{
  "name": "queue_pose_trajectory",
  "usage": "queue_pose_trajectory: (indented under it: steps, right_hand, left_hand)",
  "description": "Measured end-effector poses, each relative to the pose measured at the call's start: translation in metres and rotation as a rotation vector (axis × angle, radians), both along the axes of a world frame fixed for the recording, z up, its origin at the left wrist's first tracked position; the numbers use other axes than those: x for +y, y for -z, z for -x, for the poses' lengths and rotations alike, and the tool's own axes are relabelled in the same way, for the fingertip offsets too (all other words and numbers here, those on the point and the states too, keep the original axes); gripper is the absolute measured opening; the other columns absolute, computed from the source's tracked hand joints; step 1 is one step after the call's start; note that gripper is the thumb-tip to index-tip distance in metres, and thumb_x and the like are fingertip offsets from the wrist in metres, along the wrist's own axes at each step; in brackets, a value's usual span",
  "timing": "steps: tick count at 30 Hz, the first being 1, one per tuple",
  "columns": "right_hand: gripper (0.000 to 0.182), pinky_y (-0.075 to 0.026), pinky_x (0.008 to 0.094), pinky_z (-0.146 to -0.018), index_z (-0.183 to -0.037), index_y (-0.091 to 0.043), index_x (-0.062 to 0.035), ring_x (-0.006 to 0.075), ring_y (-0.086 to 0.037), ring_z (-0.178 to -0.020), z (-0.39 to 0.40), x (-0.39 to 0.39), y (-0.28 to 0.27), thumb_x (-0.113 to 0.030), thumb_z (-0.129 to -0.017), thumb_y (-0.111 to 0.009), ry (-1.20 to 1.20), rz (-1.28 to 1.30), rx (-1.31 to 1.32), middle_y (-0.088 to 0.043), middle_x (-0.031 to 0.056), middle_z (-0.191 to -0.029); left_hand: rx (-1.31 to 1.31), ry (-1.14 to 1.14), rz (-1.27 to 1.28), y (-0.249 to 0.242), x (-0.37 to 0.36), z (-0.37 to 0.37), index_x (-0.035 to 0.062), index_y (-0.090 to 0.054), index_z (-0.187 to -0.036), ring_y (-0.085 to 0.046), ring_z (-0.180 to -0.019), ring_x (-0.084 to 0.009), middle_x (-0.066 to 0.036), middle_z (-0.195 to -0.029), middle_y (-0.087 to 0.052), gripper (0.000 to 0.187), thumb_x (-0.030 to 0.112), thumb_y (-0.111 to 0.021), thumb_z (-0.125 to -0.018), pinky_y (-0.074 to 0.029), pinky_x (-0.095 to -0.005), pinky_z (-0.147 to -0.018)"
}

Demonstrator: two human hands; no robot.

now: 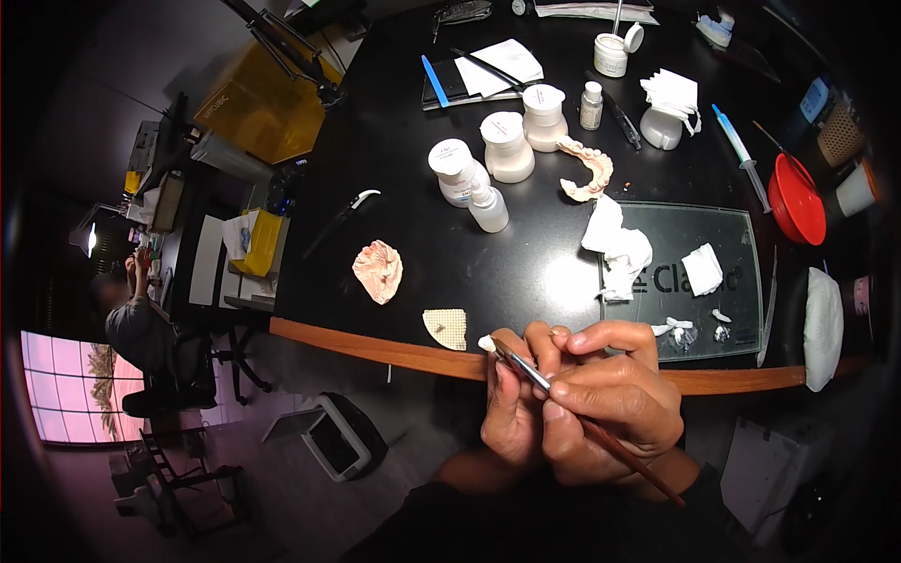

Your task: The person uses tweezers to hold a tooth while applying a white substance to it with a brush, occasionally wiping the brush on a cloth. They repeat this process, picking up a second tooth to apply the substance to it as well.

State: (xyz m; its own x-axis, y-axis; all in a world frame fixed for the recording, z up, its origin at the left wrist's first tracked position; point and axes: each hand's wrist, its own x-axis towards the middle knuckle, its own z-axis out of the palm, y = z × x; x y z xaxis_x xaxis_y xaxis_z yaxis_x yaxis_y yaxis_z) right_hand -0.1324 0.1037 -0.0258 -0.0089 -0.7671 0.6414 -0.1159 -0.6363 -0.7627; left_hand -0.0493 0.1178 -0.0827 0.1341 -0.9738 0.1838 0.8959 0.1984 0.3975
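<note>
My right hand [615, 403] grips a thin brush [601, 434] with a dark red handle and a metal collar. Its tip meets a small whitish tooth-like piece [487, 343], which my left hand [516, 394] pinches between its fingers. Both hands touch each other just in front of the table's wooden edge [375, 351]. Behind them to the left lie a beige honeycomb block [445, 329] and a pinkish plaster model [378, 272]. To the right is a glass slab [685, 324] with crumpled white tissues [624, 249] on it.
White-capped jars [508, 148] and a small bottle [488, 209] stand mid-table, near a plaster arch [589, 172]. At the right are a red bowl [798, 199], a syringe [741, 155] and a white pad [823, 328]. Another person [141, 324] sits at the far left.
</note>
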Motion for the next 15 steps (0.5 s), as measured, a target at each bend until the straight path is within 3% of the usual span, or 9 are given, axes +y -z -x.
queue_pose_trajectory:
  steps: [4,7,11,12,15]
  right_hand:
    - [0.013,-0.055,0.0371,-0.088,-0.092,-0.066,-0.0051,0.0254,-0.061,-0.096,0.005,-0.001,0.003,-0.002,-0.081,-0.071,-0.020,0.010,0.024,-0.068,0.0061,-0.079]
    - [0.018,-0.053,0.0331,-0.083,-0.091,-0.068,-0.0038,0.0233,-0.065,-0.088,0.010,-0.006,0.006,0.003,-0.075,-0.073,-0.018,0.030,-0.030,-0.068,0.0054,-0.077]
    - [0.010,-0.052,0.0371,-0.086,-0.088,-0.066,-0.0024,0.0223,-0.065,-0.084,0.016,-0.005,0.004,-0.001,-0.079,-0.070,-0.018,-0.046,-0.123,-0.069,0.0072,-0.077]
    - [0.009,-0.050,0.0391,-0.091,-0.090,-0.064,-0.0018,0.0205,-0.065,-0.081,0.020,-0.005,0.005,-0.001,-0.082,-0.067,-0.038,-0.051,-0.115,-0.069,0.0079,-0.078]
    - [0.010,-0.047,0.0393,-0.094,-0.094,-0.062,-0.0013,0.0191,-0.065,-0.076,0.030,-0.003,0.007,-0.001,-0.084,-0.065,-0.075,-0.082,-0.162,-0.070,0.0084,-0.078]
  left_hand:
    - [0.045,-0.001,-0.016,-0.006,0.001,0.005,0.0142,-0.050,-0.104,-0.045,-0.095,-0.0159,-0.003,-0.090,-0.049,0.017,0.031,-0.048,-0.107,-0.039,-0.0361,-0.093]
    - [0.046,-0.001,-0.023,-0.007,0.002,0.005,0.0128,-0.049,-0.105,-0.047,-0.095,-0.0156,-0.004,-0.091,-0.050,0.017,0.029,-0.045,-0.108,-0.041,-0.0360,-0.093]
    - [0.108,0.016,0.037,-0.006,0.002,0.007,0.0075,-0.049,-0.111,-0.054,-0.093,-0.0180,-0.008,-0.097,-0.051,0.018,0.024,-0.041,-0.109,-0.044,-0.0385,-0.100]
    - [0.094,0.004,0.037,-0.009,0.001,0.008,0.0066,-0.049,-0.112,-0.057,-0.095,-0.0194,-0.010,-0.098,-0.054,0.018,0.021,-0.039,-0.109,-0.049,-0.0360,-0.090]
    - [0.022,0.074,-0.054,-0.016,0.008,0.000,0.0062,-0.049,-0.112,-0.060,-0.095,-0.0205,-0.012,-0.099,-0.055,0.017,0.019,-0.039,-0.109,-0.052,-0.0349,-0.084]
